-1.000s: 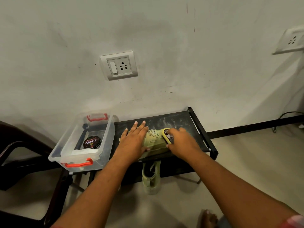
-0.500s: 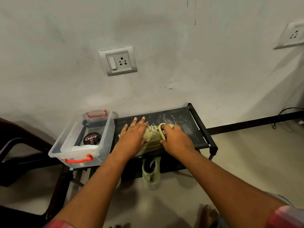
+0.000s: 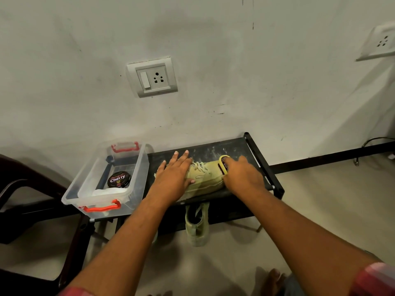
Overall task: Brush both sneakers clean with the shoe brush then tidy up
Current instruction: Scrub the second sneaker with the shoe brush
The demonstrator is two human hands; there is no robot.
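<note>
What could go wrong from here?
1. The sneaker lies near the front edge of the rack under a flat left hand; hard strokes from the brush in the right hand could slide it off.
2. The clear box seems to overhang the rack's end; a jolt might tip it.

pale-green sneaker [image 3: 205,178]: on rack [image 3: 213,146] top | second sneaker [image 3: 196,229]: under rack | yellow-rimmed shoe brush [image 3: 222,165]: on first

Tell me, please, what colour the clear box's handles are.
Red plastic handles on the clear box; head view.
</note>
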